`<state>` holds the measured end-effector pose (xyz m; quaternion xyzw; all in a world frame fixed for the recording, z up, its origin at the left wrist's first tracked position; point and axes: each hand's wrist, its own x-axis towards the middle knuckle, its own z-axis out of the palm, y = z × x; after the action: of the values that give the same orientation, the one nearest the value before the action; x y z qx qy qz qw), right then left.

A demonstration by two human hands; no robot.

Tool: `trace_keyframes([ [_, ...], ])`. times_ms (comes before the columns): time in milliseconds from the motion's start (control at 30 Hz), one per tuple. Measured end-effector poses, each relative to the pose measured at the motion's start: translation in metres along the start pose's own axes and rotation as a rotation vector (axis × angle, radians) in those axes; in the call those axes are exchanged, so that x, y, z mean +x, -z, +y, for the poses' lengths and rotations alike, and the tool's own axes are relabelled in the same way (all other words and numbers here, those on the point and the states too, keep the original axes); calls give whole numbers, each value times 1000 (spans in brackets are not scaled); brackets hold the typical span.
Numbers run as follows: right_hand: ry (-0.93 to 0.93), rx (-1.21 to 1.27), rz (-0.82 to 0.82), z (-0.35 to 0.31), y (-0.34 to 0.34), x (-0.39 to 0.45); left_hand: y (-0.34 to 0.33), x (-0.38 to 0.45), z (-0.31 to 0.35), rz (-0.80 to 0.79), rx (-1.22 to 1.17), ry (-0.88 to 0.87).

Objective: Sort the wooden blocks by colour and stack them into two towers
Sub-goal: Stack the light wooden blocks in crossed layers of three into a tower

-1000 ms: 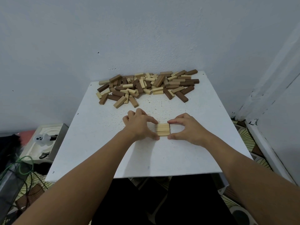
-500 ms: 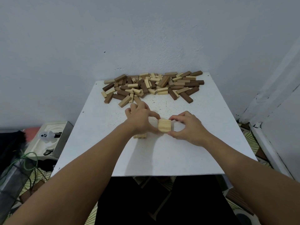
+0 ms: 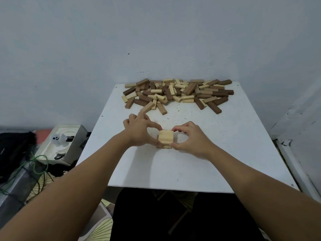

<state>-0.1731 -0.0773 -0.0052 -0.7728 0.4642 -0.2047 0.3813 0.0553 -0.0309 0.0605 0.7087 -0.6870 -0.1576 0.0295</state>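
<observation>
In the head view, the left hand (image 3: 139, 130) and the right hand (image 3: 189, 138) pinch a layer of light blocks (image 3: 165, 137) between thumbs and forefingers, one hand on each side, just above a lower light layer (image 3: 164, 146) resting on the white tabletop (image 3: 225, 153); beyond the hands, against the wall, lies the mixed pile of light and dark blocks (image 3: 178, 93), well apart from the fingers

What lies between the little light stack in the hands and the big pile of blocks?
In the head view, only bare speckled table separates the light stack from the pile.
</observation>
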Motion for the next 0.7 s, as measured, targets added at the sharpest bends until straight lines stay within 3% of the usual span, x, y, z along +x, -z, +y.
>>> trace_keyframes([
  [700,-68,-21,-37,1,-10,3,-11,-1,-14,1,-63,6],
])
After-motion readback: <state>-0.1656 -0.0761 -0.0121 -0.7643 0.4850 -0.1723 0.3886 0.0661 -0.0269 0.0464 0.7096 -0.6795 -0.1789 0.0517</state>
